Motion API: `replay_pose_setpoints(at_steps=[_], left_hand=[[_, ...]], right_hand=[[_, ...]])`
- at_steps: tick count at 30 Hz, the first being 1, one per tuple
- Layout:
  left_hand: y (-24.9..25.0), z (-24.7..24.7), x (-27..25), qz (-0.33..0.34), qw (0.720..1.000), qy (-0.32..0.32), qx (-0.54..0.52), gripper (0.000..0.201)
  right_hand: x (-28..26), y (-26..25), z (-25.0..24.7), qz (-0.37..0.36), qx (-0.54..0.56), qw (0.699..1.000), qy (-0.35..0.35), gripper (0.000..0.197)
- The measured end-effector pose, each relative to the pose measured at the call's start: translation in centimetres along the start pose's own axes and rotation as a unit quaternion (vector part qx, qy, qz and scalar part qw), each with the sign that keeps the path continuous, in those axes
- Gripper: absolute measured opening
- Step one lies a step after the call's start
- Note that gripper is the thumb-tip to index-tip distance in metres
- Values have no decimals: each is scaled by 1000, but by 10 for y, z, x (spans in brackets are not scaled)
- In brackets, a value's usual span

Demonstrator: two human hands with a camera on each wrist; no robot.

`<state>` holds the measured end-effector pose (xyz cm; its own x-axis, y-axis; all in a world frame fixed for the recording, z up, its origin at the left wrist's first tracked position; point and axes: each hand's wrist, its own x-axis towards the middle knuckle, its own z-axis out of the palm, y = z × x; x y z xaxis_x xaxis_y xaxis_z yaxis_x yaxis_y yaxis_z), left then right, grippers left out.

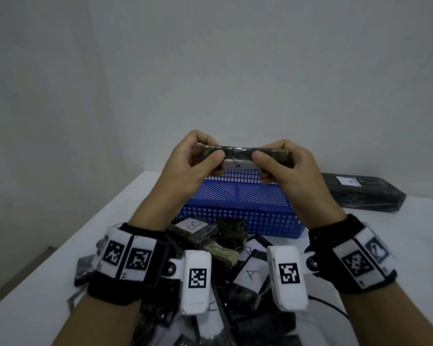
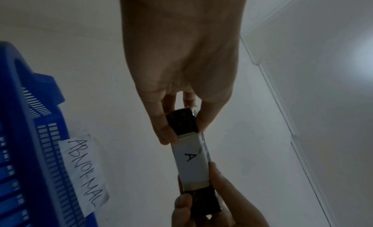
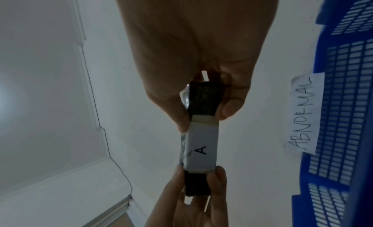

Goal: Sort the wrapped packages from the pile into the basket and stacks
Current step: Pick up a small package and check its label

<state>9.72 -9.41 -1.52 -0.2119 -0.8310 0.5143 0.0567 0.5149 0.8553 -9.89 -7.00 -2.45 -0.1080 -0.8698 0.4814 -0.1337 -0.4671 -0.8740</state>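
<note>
From the head view, the left hand [image 1: 189,162] and the right hand [image 1: 289,168] are holding one dark wrapped package [image 1: 245,153] level above the far side of the blue basket [image 1: 238,201], each pinching an end between thumb and curled fingers [image 1: 211,158], probably so the white label [image 1: 239,164] is facing the person for reading. The pile [image 1: 225,260] of packages lettered A and B is lying on the white worktop [image 1: 60,245] just on the near side of the basket, and a dark stack [image 1: 360,193] with its own A label is sitting to the right of the basket. The left wrist view is looking along the package [image 2: 190,152]: the label [image 2: 190,158] is showing a handwritten A, the left hand [image 2: 181,63] is pinching the end away from the basket wall's paper tag [image 2: 84,173] reading ABNORMAL, and the right hand [image 2: 220,203] is gripping the other end. In the right wrist view the right hand [image 3: 197,47] is clamping thumb and fingers [image 3: 230,109] on the dark wrap beside the A label [image 3: 200,149], with the left hand [image 3: 193,195] on the opposite end; the basket [image 3: 343,103] is standing beside it. My guess is that the A is sending it to the stack, not the basket.
</note>
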Motion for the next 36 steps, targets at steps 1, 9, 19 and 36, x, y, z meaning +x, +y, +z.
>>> replay_pose_setpoints(at_steps=[1, 9, 19, 36], left_hand=[[-2, 1, -1, 0, 1000, 3, 10, 6], [7, 0, -3, 19, 1000, 0, 23, 15], [-5, 8, -2, -38, 999, -20, -3, 27], [-17, 12, 2, -26, 996, -77, -22, 19]], right_hand=[[-2, 1, 1, -3, -13, 1000, -2, 24], [-7, -16, -4, 51, 33, 997, -46, 34], [-7, -11, -14, 57, 1, 998, -10, 29], [-17, -13, -19, 10, -106, 994, 18, 17]])
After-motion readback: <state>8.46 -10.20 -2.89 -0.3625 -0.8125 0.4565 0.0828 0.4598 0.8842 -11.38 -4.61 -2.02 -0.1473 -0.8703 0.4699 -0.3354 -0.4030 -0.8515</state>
